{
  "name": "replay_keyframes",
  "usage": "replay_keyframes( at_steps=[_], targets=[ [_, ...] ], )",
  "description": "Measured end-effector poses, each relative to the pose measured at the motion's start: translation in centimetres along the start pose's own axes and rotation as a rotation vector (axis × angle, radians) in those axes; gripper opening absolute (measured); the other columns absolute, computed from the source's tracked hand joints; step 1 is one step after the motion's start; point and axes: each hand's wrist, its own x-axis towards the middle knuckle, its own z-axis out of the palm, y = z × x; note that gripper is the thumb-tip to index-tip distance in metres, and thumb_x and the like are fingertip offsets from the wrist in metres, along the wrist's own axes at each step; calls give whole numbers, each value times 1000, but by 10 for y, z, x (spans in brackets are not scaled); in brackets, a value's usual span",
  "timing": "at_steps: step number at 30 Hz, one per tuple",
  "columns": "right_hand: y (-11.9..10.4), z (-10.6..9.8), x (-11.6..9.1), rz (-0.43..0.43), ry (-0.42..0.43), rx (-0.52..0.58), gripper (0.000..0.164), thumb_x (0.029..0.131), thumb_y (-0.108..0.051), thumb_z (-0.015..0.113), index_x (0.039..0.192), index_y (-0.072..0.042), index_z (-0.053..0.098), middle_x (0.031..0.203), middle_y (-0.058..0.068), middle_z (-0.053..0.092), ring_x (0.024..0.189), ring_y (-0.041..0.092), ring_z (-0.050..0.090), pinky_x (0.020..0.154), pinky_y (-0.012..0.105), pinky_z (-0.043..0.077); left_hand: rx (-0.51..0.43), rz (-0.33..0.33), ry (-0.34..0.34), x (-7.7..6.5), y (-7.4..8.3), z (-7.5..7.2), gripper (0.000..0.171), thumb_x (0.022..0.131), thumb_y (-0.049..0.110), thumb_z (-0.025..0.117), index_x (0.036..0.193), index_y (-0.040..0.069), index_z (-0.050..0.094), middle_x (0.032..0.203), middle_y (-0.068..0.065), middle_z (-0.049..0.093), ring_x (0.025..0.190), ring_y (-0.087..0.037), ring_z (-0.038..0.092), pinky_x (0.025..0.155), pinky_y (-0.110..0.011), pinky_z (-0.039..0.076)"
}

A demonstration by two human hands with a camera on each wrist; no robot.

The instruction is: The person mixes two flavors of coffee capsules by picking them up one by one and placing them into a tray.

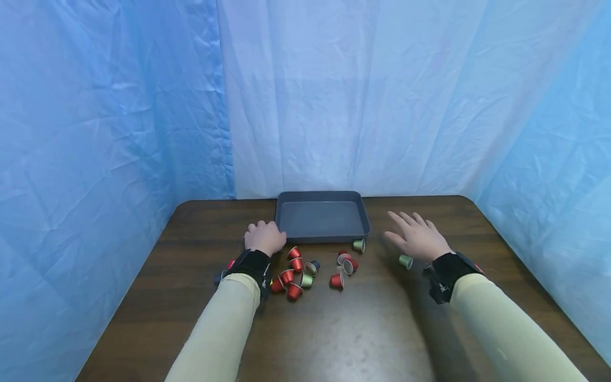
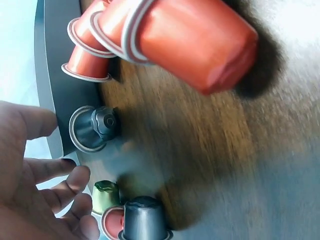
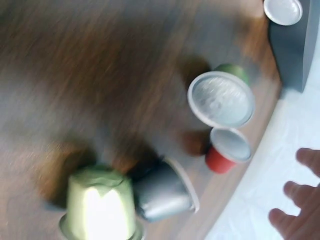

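My left hand hovers by the tray's front left corner, fingers loosely bent and holding nothing. Near its thumb and fingertips in the left wrist view lies a dark coffee capsule; a green capsule and another dark capsule sit below it. To the right of the tray, my right hand is held with fingers spread and empty. Beside its palm is a green capsule. The right wrist view shows a red capsule, a dark capsule and a green capsule on the wood.
A grey rectangular tray stands at the back of the wooden table. Several red capsules lie in front of it, mixed with a few green and dark ones. Pale blue curtains enclose the table at the back and sides.
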Motion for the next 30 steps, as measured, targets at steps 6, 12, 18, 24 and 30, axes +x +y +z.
replay_keyframes(
  at_steps=[6,12,18,24,30],
  targets=[
    [13,-2,-11,-11,-4,-3,75,105,-60,40,163,-15,25,162,25,31,148,55,20,114,74,15,-52,21,-53,-4,-10,-3,52,99,42,54,136,6,60,135,-19,55,118,-42,41,103,-56,34],
    [22,-4,-21,-9,-2,-24,73,105,-56,43,162,-13,26,157,28,36,144,54,30,111,74,22,-63,57,-95,-7,-19,-3,61,96,46,56,144,8,55,145,-20,52,120,-42,40,103,-58,33],
    [26,-2,-26,5,-11,-60,70,105,-50,49,159,-9,34,145,28,49,133,53,44,104,71,32,-77,70,-125,-14,-24,-6,66,96,46,57,148,6,50,143,-19,54,118,-41,42,101,-57,35],
    [27,3,-25,21,-12,-97,64,105,-47,51,153,-5,45,132,25,59,123,48,53,98,66,38,-72,97,-128,-22,-26,-9,66,95,46,57,147,6,51,139,-18,57,124,-43,43,103,-58,34],
    [26,8,-25,41,-8,-125,61,106,-44,47,148,0,49,133,28,61,123,50,54,99,68,38,-65,132,-136,-25,-27,-7,61,94,44,58,143,10,55,140,-15,59,131,-47,40,102,-61,33]
  ],
)
